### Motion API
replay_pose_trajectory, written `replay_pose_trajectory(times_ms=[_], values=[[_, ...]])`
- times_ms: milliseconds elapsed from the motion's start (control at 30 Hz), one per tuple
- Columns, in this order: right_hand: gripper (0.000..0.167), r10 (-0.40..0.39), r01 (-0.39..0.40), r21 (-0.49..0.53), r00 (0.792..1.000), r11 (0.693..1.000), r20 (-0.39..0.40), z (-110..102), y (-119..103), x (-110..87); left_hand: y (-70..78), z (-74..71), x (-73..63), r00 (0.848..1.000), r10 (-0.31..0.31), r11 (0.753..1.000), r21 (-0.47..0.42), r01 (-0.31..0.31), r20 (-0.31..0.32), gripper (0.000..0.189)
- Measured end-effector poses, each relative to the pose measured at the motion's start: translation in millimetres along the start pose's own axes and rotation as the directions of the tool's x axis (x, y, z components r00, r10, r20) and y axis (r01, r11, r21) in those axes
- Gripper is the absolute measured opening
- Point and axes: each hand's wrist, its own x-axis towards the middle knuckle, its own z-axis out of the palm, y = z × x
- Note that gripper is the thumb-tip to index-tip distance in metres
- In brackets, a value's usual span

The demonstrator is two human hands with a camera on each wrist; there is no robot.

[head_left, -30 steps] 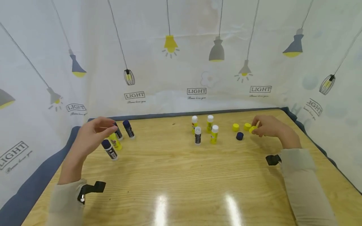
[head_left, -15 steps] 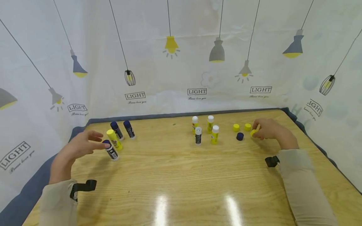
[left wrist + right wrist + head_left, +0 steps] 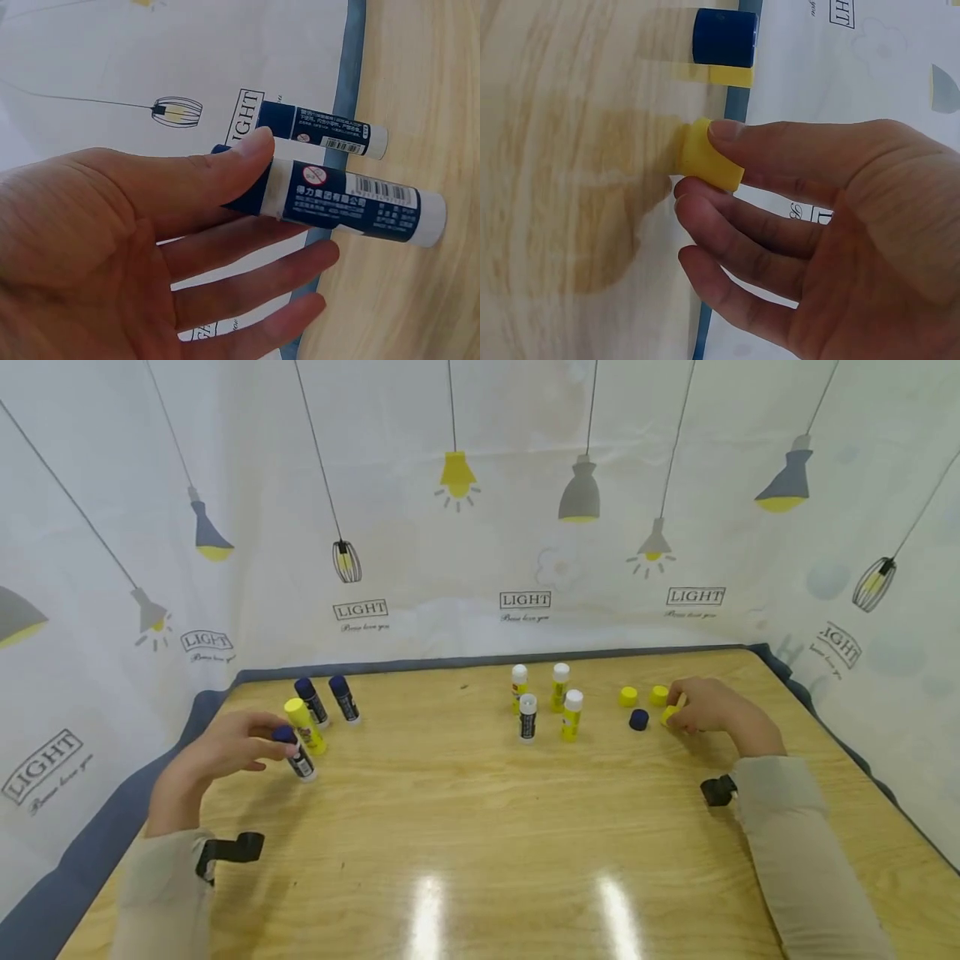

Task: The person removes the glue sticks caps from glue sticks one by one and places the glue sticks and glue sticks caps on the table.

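My left hand (image 3: 225, 748) pinches the dark blue cap of the nearest navy glue stick (image 3: 302, 764) between thumb and index finger; its other fingers are spread apart below. In the left wrist view that glue stick (image 3: 360, 199) shows its printed label and white base. A yellow glue stick (image 3: 306, 727) stands right behind it, with two more navy glue sticks (image 3: 311, 702) farther back. On the right, my right hand (image 3: 712, 703) pinches a yellow cap (image 3: 709, 157) by its sides, close over the table. Two other yellow caps (image 3: 628, 697) and a dark blue cap (image 3: 639, 720) lie beside it.
Several uncapped glue sticks (image 3: 572, 717) with white tops stand right of the table's middle, one (image 3: 528, 720) with a navy label. The wooden table (image 3: 420, 810) ends at a dark blue border below a lamp-printed backdrop (image 3: 450, 560).
My left hand has come down and nearer, from over the yellow glue stick to the nearest navy one, and pinches its cap. My right hand has lowered the yellow cap slightly.
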Motion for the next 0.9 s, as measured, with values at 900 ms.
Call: replay_pose_trajectory(times_ms=[900], values=[[0.044,0.05,-0.05,-0.001,0.998,0.999,0.038,1,-4,-2.3,-17.5,12.1,15.6,0.991,0.096,0.995,-0.021,-0.095,0.095,0.043]])
